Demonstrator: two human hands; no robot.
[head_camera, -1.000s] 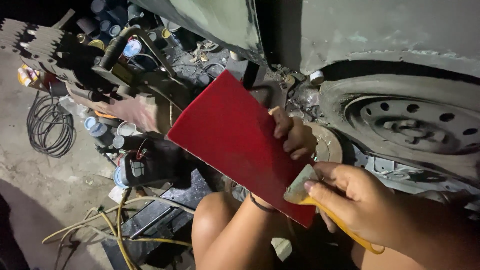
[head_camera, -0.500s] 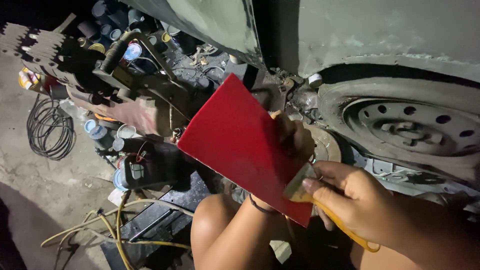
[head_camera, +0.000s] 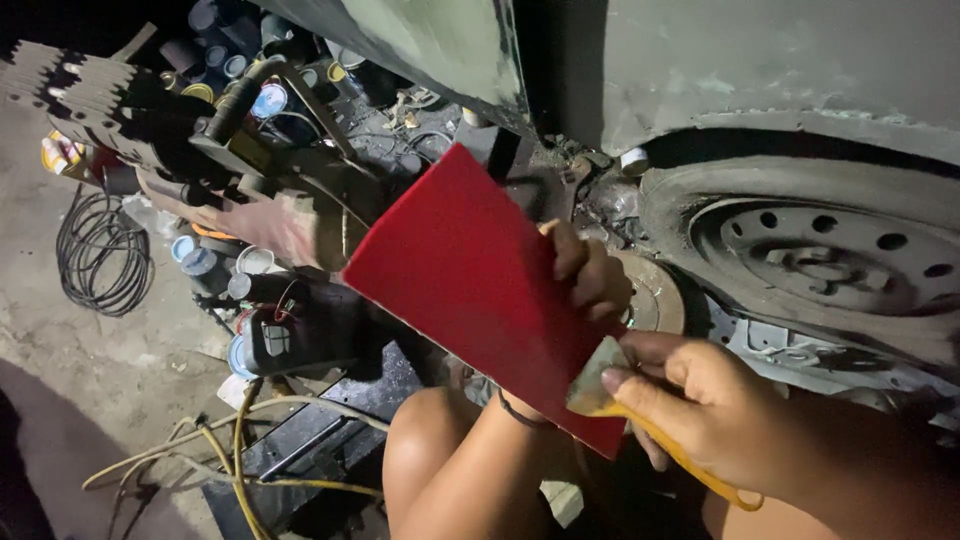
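Observation:
My left hand (head_camera: 588, 272) grips the right edge of a flat red board (head_camera: 480, 290), holding it tilted in front of me, with my forearm passing beneath it. My right hand (head_camera: 700, 400) holds a yellow-handled putty knife (head_camera: 640, 420) whose pale blade rests against the board's lower corner. Just behind the hands sits a dusty wheel (head_camera: 830, 260) under a grey car body panel (head_camera: 720, 60). My bare knee (head_camera: 440, 460) shows below the board.
A heap of dark machinery (head_camera: 250, 180) and several paint cans (head_camera: 220, 270) lies to the left. A coil of black cable (head_camera: 100, 255) rests on the concrete floor. Yellow hoses (head_camera: 230, 450) run across a dark tray at the bottom.
The red board has shifted slightly down and right in my left hand. My right hand with the putty knife stays at the board's lower corner.

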